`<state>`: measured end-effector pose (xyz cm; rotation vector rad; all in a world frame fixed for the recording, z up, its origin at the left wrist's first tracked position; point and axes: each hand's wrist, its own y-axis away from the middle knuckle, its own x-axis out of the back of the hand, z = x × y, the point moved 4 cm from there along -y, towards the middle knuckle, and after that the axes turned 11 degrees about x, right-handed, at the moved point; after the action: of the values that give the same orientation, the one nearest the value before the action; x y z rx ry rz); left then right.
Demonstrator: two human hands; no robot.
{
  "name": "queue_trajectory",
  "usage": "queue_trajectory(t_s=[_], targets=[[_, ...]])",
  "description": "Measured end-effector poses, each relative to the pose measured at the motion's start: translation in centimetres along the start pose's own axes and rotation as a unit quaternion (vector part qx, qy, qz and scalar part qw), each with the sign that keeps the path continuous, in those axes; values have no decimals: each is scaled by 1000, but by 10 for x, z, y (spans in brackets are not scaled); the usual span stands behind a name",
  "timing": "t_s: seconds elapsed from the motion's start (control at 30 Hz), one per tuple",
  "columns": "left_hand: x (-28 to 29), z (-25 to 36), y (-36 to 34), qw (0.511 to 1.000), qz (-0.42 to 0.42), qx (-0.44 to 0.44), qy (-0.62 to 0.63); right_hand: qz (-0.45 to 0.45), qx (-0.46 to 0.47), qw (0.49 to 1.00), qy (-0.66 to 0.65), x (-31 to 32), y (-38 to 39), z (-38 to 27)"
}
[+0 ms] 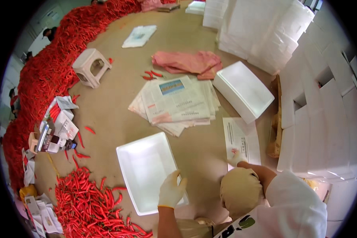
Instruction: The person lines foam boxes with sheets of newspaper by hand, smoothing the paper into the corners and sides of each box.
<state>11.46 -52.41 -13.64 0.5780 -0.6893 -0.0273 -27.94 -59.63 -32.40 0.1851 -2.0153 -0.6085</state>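
Gently steady the white box (pixel 144 170) with the spread left hand (pixel 172 190); I can't tell if the right hand (pixel 237 159) pinches paper (pixel 242 137).

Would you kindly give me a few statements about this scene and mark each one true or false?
1. The left hand is at the right-hand side of a white foam box. True.
2. The right hand is on the beige stool. False: it is at the printed sheet, far from the stool.
3. The pink sack lies beyond the newspapers, farther from the person. True.
4. The newspapers are piled inside the box. False: they lie on the floor.
5. The loose chilies left of the box are green. False: they are red.
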Motion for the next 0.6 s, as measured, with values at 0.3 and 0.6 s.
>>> queue_trajectory(t_s=[0.3, 0.6], targets=[[11, -3, 23, 999, 21, 1, 48, -5, 36, 993, 113, 28, -13, 29], [-24, 17, -19, 926, -55, -65, 369, -110, 444, 885, 87, 134, 68, -286]])
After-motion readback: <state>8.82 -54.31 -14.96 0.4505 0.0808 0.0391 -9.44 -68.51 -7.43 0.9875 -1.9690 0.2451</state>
